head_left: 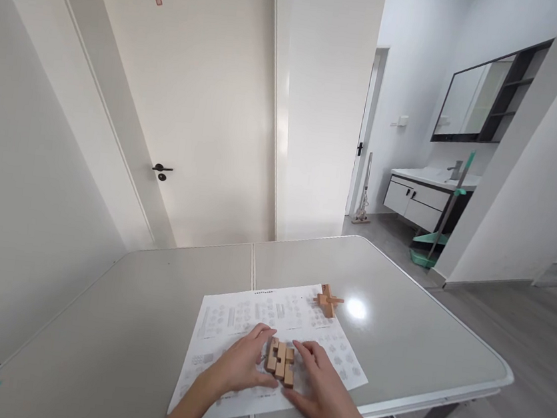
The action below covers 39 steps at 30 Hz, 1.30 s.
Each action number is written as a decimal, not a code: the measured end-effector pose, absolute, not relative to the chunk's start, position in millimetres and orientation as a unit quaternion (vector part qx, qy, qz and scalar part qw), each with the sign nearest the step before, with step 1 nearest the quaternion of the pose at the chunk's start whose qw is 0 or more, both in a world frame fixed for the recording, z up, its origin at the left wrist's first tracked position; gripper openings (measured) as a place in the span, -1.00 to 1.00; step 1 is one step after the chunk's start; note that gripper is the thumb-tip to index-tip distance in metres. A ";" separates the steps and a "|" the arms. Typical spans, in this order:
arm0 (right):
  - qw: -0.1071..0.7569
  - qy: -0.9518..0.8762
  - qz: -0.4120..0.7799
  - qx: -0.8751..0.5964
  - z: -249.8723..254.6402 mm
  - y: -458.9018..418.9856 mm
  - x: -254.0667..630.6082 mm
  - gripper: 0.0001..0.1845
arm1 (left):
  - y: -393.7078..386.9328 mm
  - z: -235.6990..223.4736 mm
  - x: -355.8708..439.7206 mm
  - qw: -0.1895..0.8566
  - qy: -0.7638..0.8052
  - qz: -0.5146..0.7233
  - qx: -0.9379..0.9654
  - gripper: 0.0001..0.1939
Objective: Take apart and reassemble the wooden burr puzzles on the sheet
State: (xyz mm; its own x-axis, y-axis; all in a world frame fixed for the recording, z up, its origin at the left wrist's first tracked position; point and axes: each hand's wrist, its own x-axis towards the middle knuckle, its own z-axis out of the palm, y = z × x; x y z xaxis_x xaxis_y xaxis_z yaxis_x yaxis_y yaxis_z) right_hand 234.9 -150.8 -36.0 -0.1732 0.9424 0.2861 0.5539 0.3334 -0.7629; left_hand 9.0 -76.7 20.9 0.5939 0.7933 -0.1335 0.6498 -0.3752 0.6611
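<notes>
Several notched wooden puzzle pieces lie side by side on a printed sheet of small grey diagrams. To their left, my left hand rests with thumb and fingers apart, curved around that side. My right hand is on the other side, its fingers also parted and its thumb close to the lower end of the pieces. Whether the fingertips touch the wood is hard to see. An interlocked wooden cross-shaped puzzle sits at the sheet's far right corner.
The grey table has a pale rim and a seam across it. Beyond it stands a white door with a black handle. At the back right are a sink cabinet, a mop and a green dustpan.
</notes>
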 end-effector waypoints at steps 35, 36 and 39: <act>0.465 -0.520 0.604 -0.385 40.9 -145.3 184.4 -0.21 | -112.1 27.3 25.3 0.408 0.459 0.428 0.663 -0.34; 0.460 -0.524 0.596 -0.398 41.6 -145.0 183.2 -0.21 | -112.8 29.2 26.0 0.391 0.460 0.426 0.674 -0.36; 0.473 -0.528 0.562 -0.426 38.2 -142.6 180.1 -0.24 | -111.1 28.5 24.5 0.370 0.465 0.417 0.688 -0.39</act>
State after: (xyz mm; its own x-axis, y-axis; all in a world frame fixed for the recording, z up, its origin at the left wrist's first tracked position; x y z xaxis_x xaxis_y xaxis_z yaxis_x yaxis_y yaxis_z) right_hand 180.1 -142.6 38.2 -0.1887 0.9818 0.0208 -0.0827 0.0053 -0.9966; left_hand 24.5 -111.1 28.5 0.2201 0.9483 0.2285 0.3309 -0.2929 0.8971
